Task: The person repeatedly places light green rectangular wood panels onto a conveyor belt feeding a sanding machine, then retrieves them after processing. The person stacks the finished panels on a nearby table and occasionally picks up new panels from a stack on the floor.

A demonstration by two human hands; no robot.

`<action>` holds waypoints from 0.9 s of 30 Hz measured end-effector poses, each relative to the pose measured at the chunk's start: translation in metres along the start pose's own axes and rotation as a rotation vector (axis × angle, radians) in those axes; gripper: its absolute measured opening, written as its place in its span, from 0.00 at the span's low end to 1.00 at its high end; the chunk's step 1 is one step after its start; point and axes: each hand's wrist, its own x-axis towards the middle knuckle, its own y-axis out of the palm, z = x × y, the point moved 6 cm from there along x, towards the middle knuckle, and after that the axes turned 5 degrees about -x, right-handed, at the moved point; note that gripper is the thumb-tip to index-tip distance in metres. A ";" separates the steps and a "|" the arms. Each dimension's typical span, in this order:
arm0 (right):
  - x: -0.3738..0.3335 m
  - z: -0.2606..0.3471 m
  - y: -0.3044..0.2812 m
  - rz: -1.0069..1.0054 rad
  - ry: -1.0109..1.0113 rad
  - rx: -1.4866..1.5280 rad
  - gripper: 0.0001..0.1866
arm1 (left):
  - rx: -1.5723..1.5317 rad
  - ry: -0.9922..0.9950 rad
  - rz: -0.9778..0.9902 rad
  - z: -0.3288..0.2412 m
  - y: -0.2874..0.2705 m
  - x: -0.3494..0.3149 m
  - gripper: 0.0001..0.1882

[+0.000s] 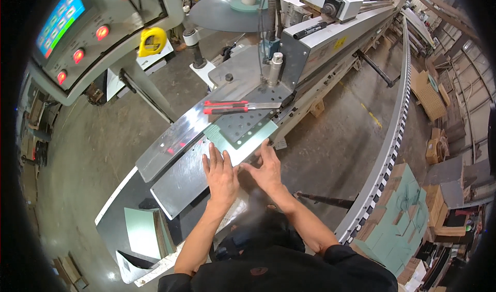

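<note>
The pale green board (252, 144) lies just ahead of both hands, its far part under the perforated metal plate (243, 120). The left hand (222, 177) is open, fingers extended at the near edge; the right hand (266, 174) is loosely open, thumb spread from its fingers, just beside the right edge. Neither grasps it, though whether the right fingertips touch cannot be told. It looks light, stiff and smooth, perhaps slippery, with corners that might chip; the exposed near edges seem the best hold.
</note>
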 end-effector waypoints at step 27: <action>0.108 -0.143 -0.110 -0.108 0.193 0.080 0.40 | -0.423 0.153 -0.071 -0.107 -0.049 -0.005 0.28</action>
